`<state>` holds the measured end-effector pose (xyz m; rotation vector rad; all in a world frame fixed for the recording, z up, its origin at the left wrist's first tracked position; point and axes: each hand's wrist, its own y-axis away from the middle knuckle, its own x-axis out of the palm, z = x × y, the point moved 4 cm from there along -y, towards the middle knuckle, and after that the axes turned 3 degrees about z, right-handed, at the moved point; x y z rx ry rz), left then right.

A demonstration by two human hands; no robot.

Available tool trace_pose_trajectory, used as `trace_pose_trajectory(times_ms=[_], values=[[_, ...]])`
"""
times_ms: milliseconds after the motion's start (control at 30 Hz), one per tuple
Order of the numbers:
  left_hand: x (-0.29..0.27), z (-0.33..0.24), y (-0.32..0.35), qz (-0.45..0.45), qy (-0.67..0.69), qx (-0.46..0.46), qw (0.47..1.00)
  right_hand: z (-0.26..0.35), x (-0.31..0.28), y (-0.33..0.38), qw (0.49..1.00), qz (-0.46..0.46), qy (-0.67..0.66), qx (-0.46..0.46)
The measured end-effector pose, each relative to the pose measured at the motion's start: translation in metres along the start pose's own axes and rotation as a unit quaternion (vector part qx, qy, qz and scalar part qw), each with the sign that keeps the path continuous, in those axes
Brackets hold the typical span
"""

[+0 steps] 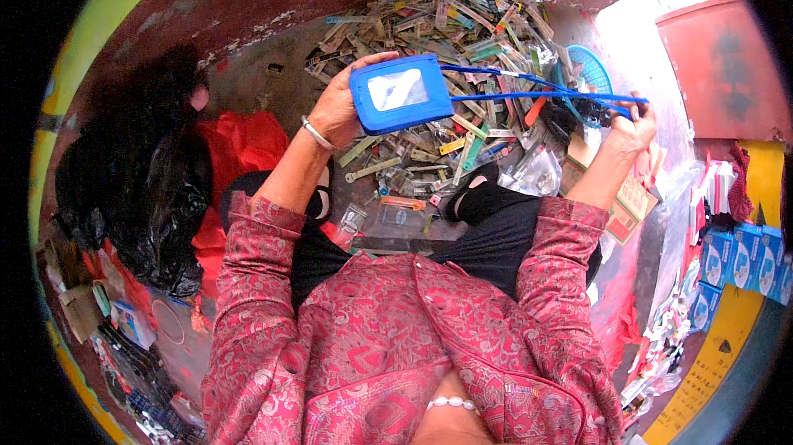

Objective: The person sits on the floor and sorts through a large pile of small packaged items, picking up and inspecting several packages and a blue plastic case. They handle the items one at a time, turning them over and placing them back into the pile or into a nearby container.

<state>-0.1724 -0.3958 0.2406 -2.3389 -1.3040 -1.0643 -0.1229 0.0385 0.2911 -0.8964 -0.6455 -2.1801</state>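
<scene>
The person sits on the floor [248,73] with both arms raised ahead. The left hand [339,106] is closed on the blue card pouch [401,92], thumb along its top edge and the other digits behind its left side, so the clear window faces up toward the camera. The pouch's long axis runs roughly nine to three o'clock, slightly tilted. From its right edge the blue lanyard [529,88] stretches taut toward three o'clock, where the right hand [632,127] pinches its far end. So the pouch lies at nine o'clock from the right grip, and the left hand is the nearer one. Both forearms angle outward, elbows bent, in red patterned sleeves. Beneath lies a heap of mixed lanyards and tags [462,24]; a black bag [140,189] sits at nine o'clock.
</scene>
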Motion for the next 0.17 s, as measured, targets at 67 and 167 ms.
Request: trace_pose_trajectory(times_ms=[67,167], values=[[-0.004,0.002,0.003,0.024,0.005,-0.045,0.999,0.011,-0.017,-0.006,0.997,-0.068,-0.017,-0.043],[-0.004,0.008,0.006,0.021,-0.018,-0.082,0.996,0.008,-0.037,-0.045,0.992,0.097,-0.020,0.076]])
